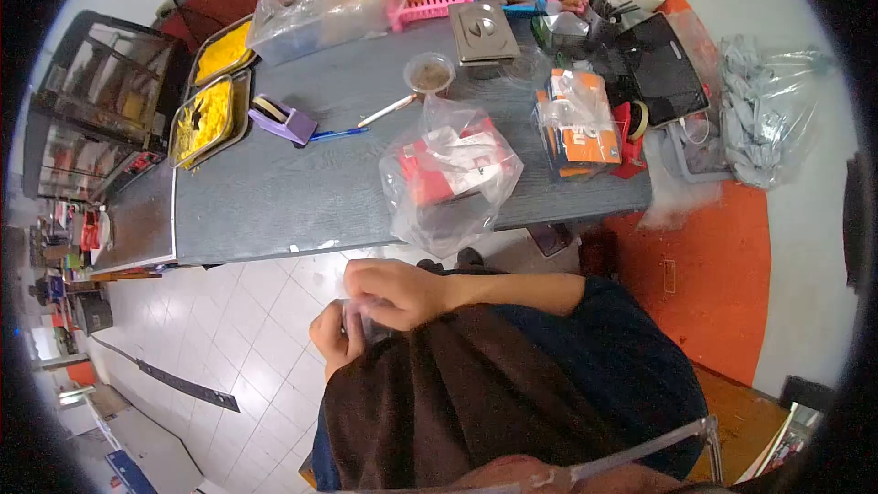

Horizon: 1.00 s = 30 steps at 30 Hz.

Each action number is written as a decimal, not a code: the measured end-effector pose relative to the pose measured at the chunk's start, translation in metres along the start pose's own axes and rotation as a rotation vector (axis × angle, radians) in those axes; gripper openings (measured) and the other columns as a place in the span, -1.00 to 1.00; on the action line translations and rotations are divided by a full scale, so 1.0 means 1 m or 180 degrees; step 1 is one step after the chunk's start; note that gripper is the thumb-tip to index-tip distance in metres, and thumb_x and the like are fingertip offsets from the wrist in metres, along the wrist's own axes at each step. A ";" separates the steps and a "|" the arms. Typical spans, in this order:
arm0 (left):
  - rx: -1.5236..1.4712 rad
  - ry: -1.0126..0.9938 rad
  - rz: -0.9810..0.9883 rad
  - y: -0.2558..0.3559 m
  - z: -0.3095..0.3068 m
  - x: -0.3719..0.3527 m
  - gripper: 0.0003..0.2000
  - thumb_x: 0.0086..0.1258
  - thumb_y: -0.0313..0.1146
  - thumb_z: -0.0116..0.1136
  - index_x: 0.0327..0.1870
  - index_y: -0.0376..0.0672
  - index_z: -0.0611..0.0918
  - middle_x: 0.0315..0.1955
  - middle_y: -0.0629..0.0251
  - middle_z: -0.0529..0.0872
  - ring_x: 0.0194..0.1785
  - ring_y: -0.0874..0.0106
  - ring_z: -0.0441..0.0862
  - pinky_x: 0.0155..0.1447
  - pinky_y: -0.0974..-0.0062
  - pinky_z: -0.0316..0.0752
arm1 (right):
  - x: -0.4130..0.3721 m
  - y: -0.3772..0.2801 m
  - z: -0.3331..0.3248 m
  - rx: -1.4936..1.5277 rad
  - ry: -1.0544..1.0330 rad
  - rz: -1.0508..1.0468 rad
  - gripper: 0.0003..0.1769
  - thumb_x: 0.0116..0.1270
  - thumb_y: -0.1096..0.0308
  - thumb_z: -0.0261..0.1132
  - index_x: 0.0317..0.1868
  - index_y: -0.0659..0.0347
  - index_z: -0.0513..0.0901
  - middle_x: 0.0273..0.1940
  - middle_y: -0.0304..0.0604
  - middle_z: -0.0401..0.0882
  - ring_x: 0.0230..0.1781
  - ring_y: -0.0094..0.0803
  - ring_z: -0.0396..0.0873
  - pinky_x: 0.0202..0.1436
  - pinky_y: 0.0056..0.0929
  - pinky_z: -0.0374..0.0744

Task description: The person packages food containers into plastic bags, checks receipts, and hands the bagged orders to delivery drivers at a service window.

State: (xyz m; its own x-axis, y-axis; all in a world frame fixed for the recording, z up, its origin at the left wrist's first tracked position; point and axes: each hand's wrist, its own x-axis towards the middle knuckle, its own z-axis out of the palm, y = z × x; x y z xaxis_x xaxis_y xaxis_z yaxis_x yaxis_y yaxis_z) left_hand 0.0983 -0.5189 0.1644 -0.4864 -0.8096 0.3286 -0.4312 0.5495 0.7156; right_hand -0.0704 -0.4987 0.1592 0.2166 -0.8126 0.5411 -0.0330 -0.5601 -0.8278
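Note:
Close to my body, below the table's front edge, my two hands meet in front of a dark brown apron [512,393]. My right hand [398,293] reaches across from the right with its fingers curled and pressed together. Just lower and to the left, my left hand [336,337] is closed too. Between them shows a bit of crumpled clear plastic [373,330], apparently a thin bag, mostly hidden by the fingers. On the table ahead lies a clear plastic bag [448,220] around a red and white pack [457,162].
The grey table [265,210] holds a purple tape dispenser [282,121], a blue pen [338,134], a small round tub [429,73], a steel lid [484,33], orange boxes [582,123] and a black tablet [660,69]. Trays of yellow food [203,119] stand at left.

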 end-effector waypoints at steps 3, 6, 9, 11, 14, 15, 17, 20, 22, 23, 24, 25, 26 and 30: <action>-0.0106 0.0019 0.0139 0.003 0.002 0.003 -0.84 0.19 -0.38 -0.03 -0.51 -0.27 0.49 -0.70 0.20 0.50 -0.67 0.36 0.43 -0.55 0.54 0.26 | -0.001 -0.003 -0.004 0.0044 0.0211 -0.0145 -0.84 0.03 0.52 0.18 -0.49 0.24 0.31 -0.42 -0.14 0.33 -0.45 -0.30 0.35 -0.39 -0.44 0.35; -0.0183 -0.0010 0.0406 -0.003 0.003 0.003 -0.94 0.09 -0.53 0.00 -0.55 -0.28 0.46 -0.74 0.20 0.44 -0.72 0.40 0.35 -0.59 0.57 0.22 | -0.005 -0.003 -0.004 0.0098 0.0635 -0.0564 -0.79 0.06 0.47 0.21 -0.55 0.25 0.31 -0.49 -0.16 0.30 -0.56 -0.39 0.31 -0.50 -0.47 0.30; -0.0475 0.0140 -0.0001 0.012 0.008 0.007 -0.93 0.10 -0.49 0.01 -0.54 -0.28 0.47 -0.73 0.21 0.46 -0.70 0.44 0.37 -0.57 0.59 0.24 | -0.010 -0.011 -0.007 0.0486 0.0802 -0.0129 -0.74 0.05 0.41 0.28 -0.58 0.24 0.33 -0.52 -0.18 0.31 -0.59 -0.40 0.32 -0.55 -0.49 0.29; -0.0400 0.0213 0.0013 0.012 0.011 0.007 -0.93 0.11 -0.50 0.00 -0.53 -0.29 0.48 -0.73 0.22 0.46 -0.70 0.45 0.37 -0.57 0.59 0.24 | -0.010 -0.014 -0.013 0.0767 0.0849 0.0332 -0.71 0.03 0.38 0.32 -0.60 0.24 0.34 -0.54 -0.18 0.32 -0.58 -0.38 0.34 -0.55 -0.50 0.29; -0.0167 0.0283 0.0100 0.011 0.013 0.009 -0.93 0.13 -0.51 -0.03 -0.51 -0.29 0.49 -0.73 0.23 0.46 -0.70 0.46 0.37 -0.56 0.60 0.25 | -0.007 -0.010 -0.023 0.0208 0.0580 -0.0151 -0.71 0.01 0.35 0.34 -0.57 0.23 0.37 -0.54 -0.19 0.33 -0.60 -0.37 0.33 -0.58 -0.50 0.29; -0.0011 0.0278 0.0169 0.011 0.014 0.010 -0.92 0.15 -0.51 -0.05 -0.50 -0.30 0.50 -0.74 0.24 0.47 -0.70 0.47 0.37 -0.56 0.61 0.25 | -0.008 -0.007 -0.024 0.0227 0.0455 -0.0262 -0.71 -0.01 0.32 0.36 -0.56 0.22 0.38 -0.56 -0.21 0.33 -0.63 -0.37 0.32 -0.60 -0.49 0.28; -0.0006 0.0250 0.0187 0.014 0.018 0.011 -0.90 0.16 -0.52 -0.06 -0.51 -0.30 0.49 -0.74 0.26 0.46 -0.70 0.48 0.37 -0.56 0.60 0.25 | -0.010 -0.007 -0.028 0.0242 0.0315 -0.0375 -0.71 -0.03 0.30 0.37 -0.54 0.21 0.39 -0.58 -0.22 0.33 -0.65 -0.37 0.31 -0.61 -0.48 0.27; -0.0107 0.0415 -0.0084 0.018 0.021 0.013 -0.88 0.18 -0.51 -0.08 -0.53 -0.30 0.48 -0.77 0.29 0.44 -0.70 0.52 0.35 -0.58 0.60 0.23 | -0.015 -0.013 -0.041 0.0183 0.0233 -0.0169 -0.69 -0.08 0.27 0.40 -0.52 0.19 0.41 -0.63 -0.26 0.30 -0.70 -0.36 0.28 -0.62 -0.47 0.26; -0.1115 0.1367 -0.0634 0.001 0.028 0.011 -0.86 0.24 -0.52 -0.12 -0.52 -0.31 0.46 -0.84 0.38 0.38 -0.74 0.59 0.33 -0.64 0.66 0.18 | -0.014 -0.015 -0.054 0.0016 0.0487 -0.0273 -0.68 -0.12 0.25 0.42 -0.54 0.18 0.42 -0.69 -0.32 0.26 -0.74 -0.39 0.25 -0.63 -0.48 0.24; -0.1043 0.1043 -0.0747 0.022 0.020 0.019 -0.86 0.27 -0.52 -0.14 -0.49 -0.32 0.44 -0.79 0.36 0.42 -0.77 0.63 0.32 -0.65 0.73 0.17 | -0.014 -0.017 -0.061 0.0019 0.0469 -0.0275 -0.68 -0.12 0.25 0.42 -0.54 0.18 0.42 -0.69 -0.32 0.26 -0.74 -0.39 0.25 -0.63 -0.48 0.24; -0.0681 0.1137 -0.0573 0.034 0.022 0.023 -0.85 0.29 -0.51 -0.15 -0.50 -0.33 0.43 -0.75 0.33 0.44 -0.78 0.64 0.31 -0.65 0.74 0.18 | -0.014 -0.020 -0.068 -0.0074 0.0503 -0.0055 -0.68 -0.11 0.28 0.42 -0.43 0.18 0.44 -0.60 -0.26 0.31 -0.65 -0.41 0.30 -0.60 -0.49 0.28; -0.0315 0.1232 -0.0409 0.041 0.027 0.025 -0.84 0.30 -0.51 -0.16 -0.51 -0.33 0.42 -0.71 0.29 0.46 -0.79 0.64 0.31 -0.65 0.75 0.18 | -0.014 -0.022 -0.072 -0.0164 0.0527 0.0166 -0.65 -0.10 0.31 0.41 -0.32 0.18 0.45 -0.51 -0.20 0.36 -0.56 -0.43 0.34 -0.58 -0.49 0.32; -0.0309 0.1261 -0.0429 0.045 0.033 0.025 -0.84 0.30 -0.51 -0.16 -0.51 -0.33 0.42 -0.71 0.29 0.46 -0.79 0.64 0.31 -0.65 0.75 0.18 | -0.012 -0.023 -0.069 -0.0151 0.0494 0.0166 -0.65 -0.10 0.31 0.41 -0.32 0.18 0.45 -0.51 -0.20 0.36 -0.56 -0.43 0.34 -0.58 -0.49 0.32; -0.0937 0.1211 -0.0090 0.045 0.038 0.026 -0.88 0.21 -0.50 0.01 -0.53 -0.28 0.41 -0.65 0.31 0.44 -0.65 0.59 0.35 -0.57 0.72 0.19 | -0.002 -0.015 -0.054 -0.0190 0.0658 0.0270 -0.36 -0.11 0.53 0.34 0.04 0.13 0.28 -0.29 -0.07 0.23 -0.25 -0.41 0.32 -0.44 -0.52 0.38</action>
State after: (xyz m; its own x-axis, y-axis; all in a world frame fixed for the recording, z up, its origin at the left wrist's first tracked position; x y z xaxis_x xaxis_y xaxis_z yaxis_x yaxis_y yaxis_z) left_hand 0.0372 -0.5077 0.1819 -0.1415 -0.8716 0.4694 -0.1799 0.4889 0.8536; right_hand -0.1226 -0.4970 0.1785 0.0062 -0.8695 0.4939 -0.1014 -0.4920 -0.8647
